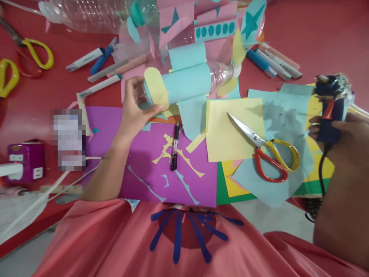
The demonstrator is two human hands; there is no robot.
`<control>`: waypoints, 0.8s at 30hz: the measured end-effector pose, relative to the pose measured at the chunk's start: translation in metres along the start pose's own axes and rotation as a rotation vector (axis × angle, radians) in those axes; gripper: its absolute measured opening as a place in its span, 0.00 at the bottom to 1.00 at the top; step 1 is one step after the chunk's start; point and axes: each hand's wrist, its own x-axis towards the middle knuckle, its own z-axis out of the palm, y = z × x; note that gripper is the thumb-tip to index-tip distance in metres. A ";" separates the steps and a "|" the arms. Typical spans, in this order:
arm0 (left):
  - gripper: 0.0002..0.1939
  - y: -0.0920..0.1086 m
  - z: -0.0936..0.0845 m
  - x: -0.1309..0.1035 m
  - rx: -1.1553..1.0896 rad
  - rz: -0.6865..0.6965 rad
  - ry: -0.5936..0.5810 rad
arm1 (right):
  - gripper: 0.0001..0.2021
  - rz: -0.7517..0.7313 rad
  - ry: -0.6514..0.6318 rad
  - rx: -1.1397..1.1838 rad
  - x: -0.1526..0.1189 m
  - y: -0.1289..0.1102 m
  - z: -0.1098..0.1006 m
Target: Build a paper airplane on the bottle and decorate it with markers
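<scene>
My left hand (138,109) is closed around the base end of a clear plastic bottle (219,75) wrapped in light blue paper. Its thumb presses near a rounded yellow paper strip (156,89) on that end. Paper wings stick out from the bottle's sides, and yellow pieces stand near its cap. Off to the right, my right hand (343,132) grips a dark blue glue gun (330,115) with an orange trigger and a black cord. Between the hands, scissors (256,139) with one red and one yellow handle lie on a yellow paper pad (221,142).
A black pen (175,148) and paper scraps lie on purple paper (198,184). Markers (85,59) are scattered behind on both sides. A phone (69,140), a purple power adapter (27,161) with cables, and more scissors (37,55) are at left. Another decorated bottle (92,15) lies at the back.
</scene>
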 end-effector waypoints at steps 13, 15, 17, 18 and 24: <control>0.34 0.008 0.011 -0.007 -0.137 -0.077 -0.058 | 0.05 0.208 -0.362 0.128 -0.037 -0.016 0.014; 0.35 0.008 0.015 -0.012 -0.085 -0.049 -0.062 | 0.09 0.210 -0.366 0.165 -0.041 -0.013 0.020; 0.34 0.009 0.019 -0.016 0.013 -0.027 -0.064 | 0.15 0.229 -0.463 0.174 -0.046 -0.009 0.028; 0.33 0.009 0.020 -0.018 0.062 -0.023 -0.065 | 0.17 0.239 -0.529 0.173 -0.050 -0.007 0.033; 0.35 0.011 0.019 -0.019 0.164 0.105 -0.136 | 0.10 0.077 -0.536 0.209 -0.074 -0.007 0.067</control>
